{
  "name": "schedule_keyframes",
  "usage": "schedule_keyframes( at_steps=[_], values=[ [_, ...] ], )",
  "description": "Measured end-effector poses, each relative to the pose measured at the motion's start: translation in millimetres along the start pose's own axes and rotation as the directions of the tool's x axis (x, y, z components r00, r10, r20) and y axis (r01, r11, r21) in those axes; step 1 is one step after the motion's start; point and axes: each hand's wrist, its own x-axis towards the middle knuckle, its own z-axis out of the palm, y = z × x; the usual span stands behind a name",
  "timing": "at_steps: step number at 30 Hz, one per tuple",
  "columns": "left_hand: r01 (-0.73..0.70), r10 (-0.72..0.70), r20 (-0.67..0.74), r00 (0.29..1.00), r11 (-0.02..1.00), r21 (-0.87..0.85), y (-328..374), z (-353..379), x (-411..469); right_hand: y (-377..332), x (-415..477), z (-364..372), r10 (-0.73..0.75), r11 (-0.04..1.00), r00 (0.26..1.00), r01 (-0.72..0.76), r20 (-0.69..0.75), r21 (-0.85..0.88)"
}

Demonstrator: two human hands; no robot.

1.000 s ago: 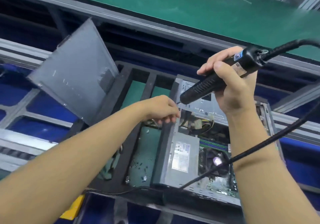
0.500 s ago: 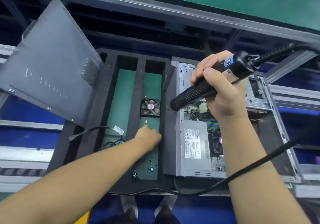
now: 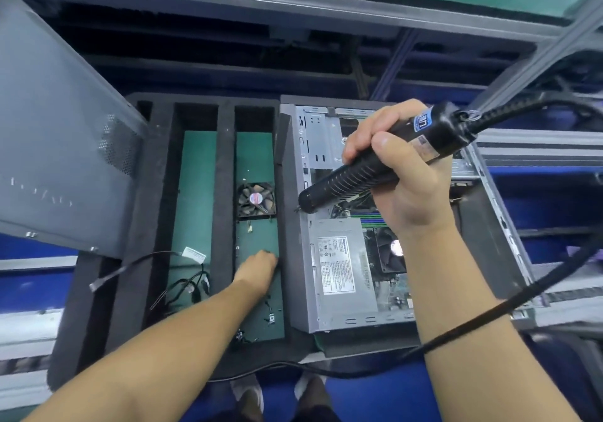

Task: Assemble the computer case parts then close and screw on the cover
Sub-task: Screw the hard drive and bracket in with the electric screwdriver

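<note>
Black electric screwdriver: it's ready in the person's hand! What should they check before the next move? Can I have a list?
1. Right hand firmly grips the black electric screwdriver: ok.
2. Left hand, reaching into the black foam tray, has picked something up: cannot tell, its fingertips are hidden.
3. The grey metal computer case is open for parts: ok.
4. The small black square fan is fitted in the case: not ok, it lies in the tray.
5. The grey metal side cover is closed on the case: not ok, it leans at the left.
</note>
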Motion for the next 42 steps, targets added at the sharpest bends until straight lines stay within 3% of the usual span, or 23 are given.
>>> schedule_keyframes(
  at_steps=[3, 4, 6, 8, 10, 11, 12, 13, 15, 20, 24, 30, 42],
  values=[
    [0.006, -0.006, -0.006, 1.0, 1.0, -0.019, -1, 1, -1, -1, 0, -1, 0.003, 1.0, 1.0, -0.003, -0.001, 0.002],
    [0.017, -0.02, -0.024, 1.0, 0.995, -0.096, -2, 0, 0, -2, 0, 0, 0.006, 1.0, 1.0, -0.006, 0.001, 0.004],
    [0.034, -0.077, -0.088, 0.993, 0.91, -0.414, -5, -6, 2, -3, 1, 1, 0.011, 1.0, 1.0, -0.011, -0.003, 0.01],
    [0.027, -0.201, -0.136, 0.97, 0.645, -0.764, -8, -21, -1, -6, 2, 2, -0.004, 1.0, 1.0, 0.004, -0.002, 0.008],
    [-0.04, -0.311, -0.088, 0.946, 0.155, -0.987, -18, -40, -9, -9, 5, 3, -0.024, 1.0, 1.0, 0.024, -0.009, 0.001],
    [-0.079, -0.314, -0.038, 0.949, -0.12, -0.99, -24, -48, -15, -11, 6, 4, -0.035, 0.999, 0.999, 0.035, -0.021, 0.01],
    [-0.109, -0.291, -0.009, 0.957, -0.329, -0.938, -29, -56, -20, -13, 7, 6, -0.043, 0.999, 0.998, 0.044, -0.039, 0.032],
    [-0.123, -0.26, -0.001, 0.966, -0.456, -0.882, -33, -63, -25, -15, 8, 8, -0.047, 0.997, 0.997, 0.051, -0.062, 0.065],
    [-0.12, -0.173, -0.022, 0.985, -0.577, -0.808, -35, -74, -36, -18, 11, 15, -0.041, 0.989, 0.994, 0.054, -0.098, 0.14],
    [-0.072, 0.033, -0.127, 0.991, -0.673, -0.736, -24, -100, -60, -19, 12, 36, -0.039, 0.984, 0.995, 0.055, -0.093, 0.17],
    [-0.071, 0.067, -0.168, 0.983, -0.712, -0.698, -16, -111, -73, -16, 8, 44, -0.01, 0.986, 0.992, 0.03, -0.127, 0.161],
    [-0.092, 0.082, -0.196, 0.977, -0.667, -0.74, -21, -119, -83, -17, 5, 48, 0.001, 0.982, 0.99, 0.024, -0.138, 0.185],
    [-0.169, 0.127, -0.243, 0.962, -0.426, -0.889, -24, -135, -84, -23, 0, 44, -0.027, 0.989, 0.992, 0.045, -0.125, 0.139]
  ],
)
